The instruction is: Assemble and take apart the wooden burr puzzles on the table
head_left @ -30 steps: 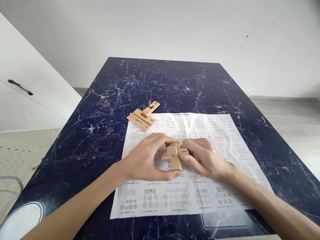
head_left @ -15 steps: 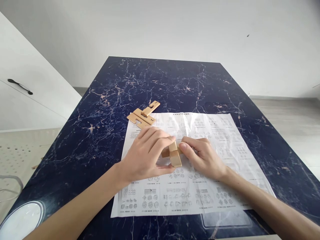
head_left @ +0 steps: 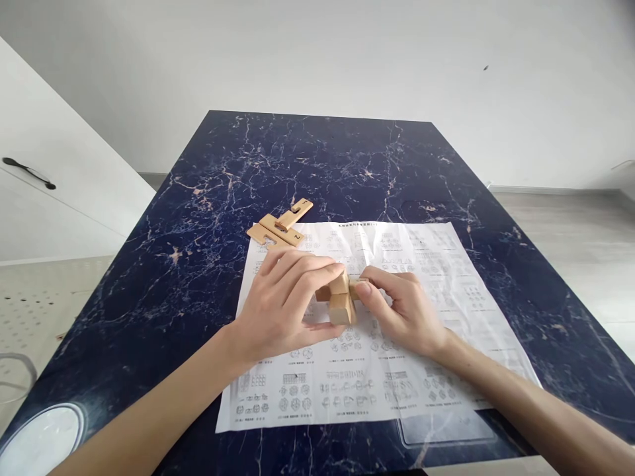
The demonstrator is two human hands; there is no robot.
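Observation:
Between both hands is a small wooden interlocking puzzle (head_left: 341,307), made of pale blocks that cross one another, held just over the printed sheet (head_left: 421,377). My left hand (head_left: 282,304) grips it from the left, thumb below and fingers on top. From the right, my right hand (head_left: 401,307) pinches a block end that sticks out of the puzzle between thumb and forefinger. Part of the puzzle is hidden by the fingers. Beyond my left hand lie flat notched wooden pieces (head_left: 275,230) with numbers on them, partly overlapping the sheet's upper left corner.
The sheet carries rows of small diagrams and rests creased on a dark blue marbled table (head_left: 317,165). A white round object (head_left: 42,439) is at the lower left, and a clear flat rectangle (head_left: 446,431) is at the front edge. A white cabinet (head_left: 54,172) stands left.
The puzzle has turned slightly in my hands, and more of the block at my right fingers shows. The whole view has shifted a little.

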